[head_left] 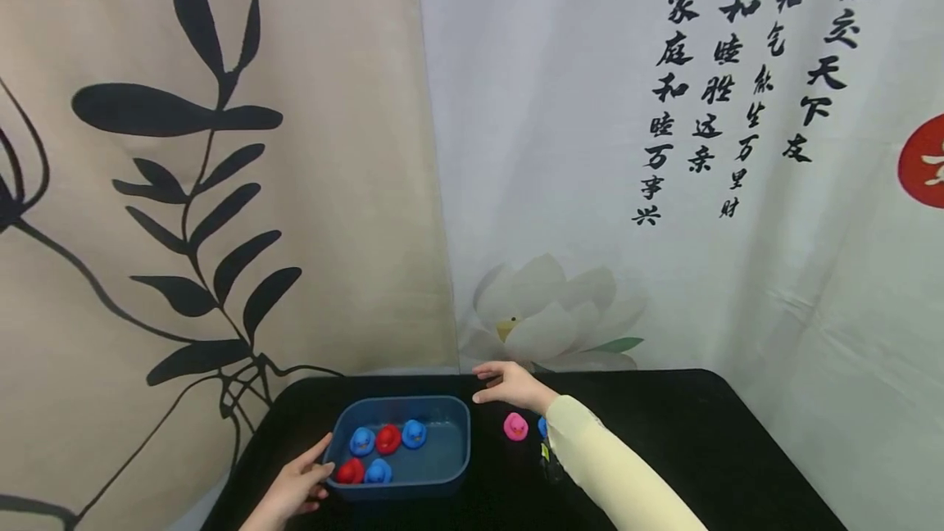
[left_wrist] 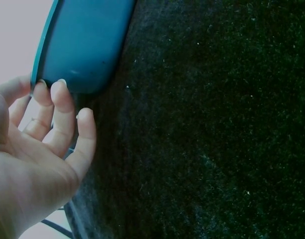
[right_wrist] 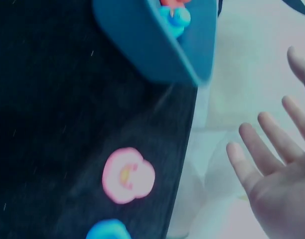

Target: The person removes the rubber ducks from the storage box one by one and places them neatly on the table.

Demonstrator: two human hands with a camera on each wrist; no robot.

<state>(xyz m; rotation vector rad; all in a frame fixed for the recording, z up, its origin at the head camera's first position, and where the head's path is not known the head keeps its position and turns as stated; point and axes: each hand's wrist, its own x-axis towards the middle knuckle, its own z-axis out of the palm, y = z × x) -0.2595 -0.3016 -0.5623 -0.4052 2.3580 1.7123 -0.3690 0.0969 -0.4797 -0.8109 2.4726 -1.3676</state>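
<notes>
A blue plastic bin (head_left: 448, 474) stands on the black table with several small rubber ducks inside: two red, like the red duck (head_left: 388, 438), and three blue, like the blue duck (head_left: 415, 433). My left hand (head_left: 298, 483) holds the bin's left end; in the left wrist view its fingertips (left_wrist: 60, 89) press the wall by the rim. My right hand (head_left: 512, 386) is raised past the bin's right side, fingers spread and nothing in them. A pink duck (head_left: 515, 426) sits on the table below that hand. Beside it is a blue duck (right_wrist: 108, 230), partly hidden by the sleeve in the head view.
A small dark object with a yellow-green mark (head_left: 546, 452) lies beside the right sleeve (head_left: 605, 457). The black table (head_left: 664, 416) runs back to a hanging printed cloth (head_left: 354, 187) with plants and writing.
</notes>
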